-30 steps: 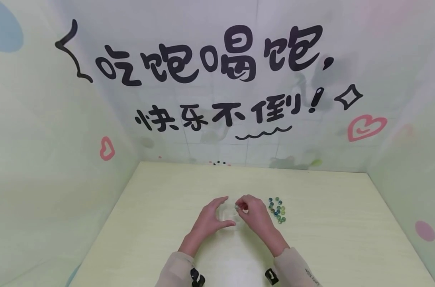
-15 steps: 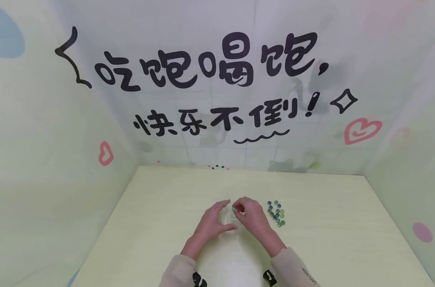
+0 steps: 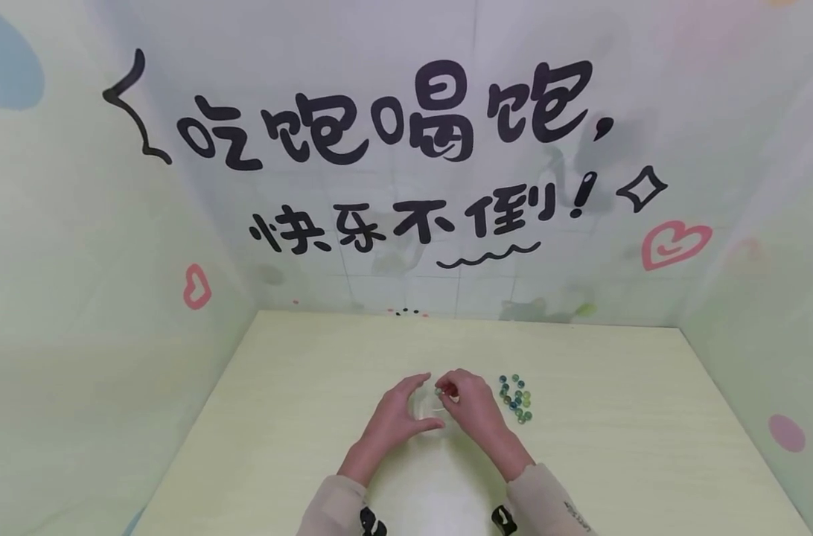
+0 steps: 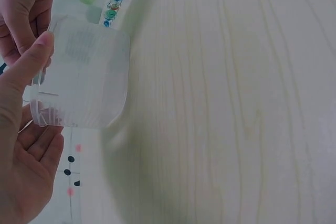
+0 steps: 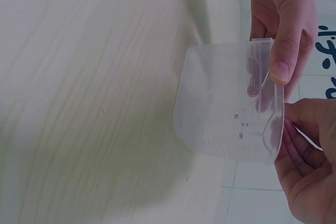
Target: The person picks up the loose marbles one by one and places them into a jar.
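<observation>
A clear plastic box (image 4: 86, 72) stands on the table between both hands, its opening facing up. My left hand (image 3: 393, 413) holds it from the left, with the thumb (image 5: 282, 69) at the near side of the rim and the fingers (image 4: 44, 148) round the far side. Above the opening, my right hand (image 3: 472, 402) pinches a pale green glass marble (image 3: 438, 391) between thumb and fingertips. In the right wrist view the box (image 5: 226, 103) shows through its wall no marbles that I can make out. The right hand's fingers (image 5: 304, 156) are curled beside the rim.
Several blue, green and yellowish marbles (image 3: 516, 400) lie loose in a cluster to the right of my right hand. The light wood-grain table (image 3: 326, 350) ends at a printed back wall (image 3: 406, 286), with side walls to left and right.
The right hand has shifted slightly left with the marble, farther over the box's opening. The head view has tilted a little. Over the last half second the hands have hardly moved.
</observation>
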A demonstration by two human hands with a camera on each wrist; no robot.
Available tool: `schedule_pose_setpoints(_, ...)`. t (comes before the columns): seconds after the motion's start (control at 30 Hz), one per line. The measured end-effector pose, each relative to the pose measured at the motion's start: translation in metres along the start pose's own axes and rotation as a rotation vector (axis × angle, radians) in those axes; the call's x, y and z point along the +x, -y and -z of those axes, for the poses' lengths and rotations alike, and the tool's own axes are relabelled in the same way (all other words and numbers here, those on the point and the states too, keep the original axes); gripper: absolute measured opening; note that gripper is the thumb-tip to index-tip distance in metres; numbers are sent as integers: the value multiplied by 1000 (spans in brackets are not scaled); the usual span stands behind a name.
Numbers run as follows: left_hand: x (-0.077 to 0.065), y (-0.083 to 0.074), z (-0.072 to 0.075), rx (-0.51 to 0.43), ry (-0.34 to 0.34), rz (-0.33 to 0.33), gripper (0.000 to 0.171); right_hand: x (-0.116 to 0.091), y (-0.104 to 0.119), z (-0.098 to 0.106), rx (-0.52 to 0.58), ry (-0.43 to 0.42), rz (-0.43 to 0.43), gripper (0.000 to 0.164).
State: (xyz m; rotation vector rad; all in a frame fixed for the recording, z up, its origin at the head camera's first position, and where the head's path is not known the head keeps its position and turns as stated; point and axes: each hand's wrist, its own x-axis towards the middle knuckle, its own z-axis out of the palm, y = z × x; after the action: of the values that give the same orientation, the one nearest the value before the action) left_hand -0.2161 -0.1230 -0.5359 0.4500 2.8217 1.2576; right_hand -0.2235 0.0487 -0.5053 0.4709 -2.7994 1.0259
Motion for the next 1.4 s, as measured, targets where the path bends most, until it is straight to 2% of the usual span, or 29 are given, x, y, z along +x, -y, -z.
schedule_pose_setpoints(0.47,1,-1,2,-4,8,15,82,-3,-2,1,-5,-57,25,15)
schedule_pose_setpoints(0.8,0,-1,2,1,7,7,82,-5,-4,5,-8,-56,-5,14)
schedule_pose_setpoints(1.4,-1,0,1,-5,13,18,84,-8,-6,11,-19,-97,7,13)
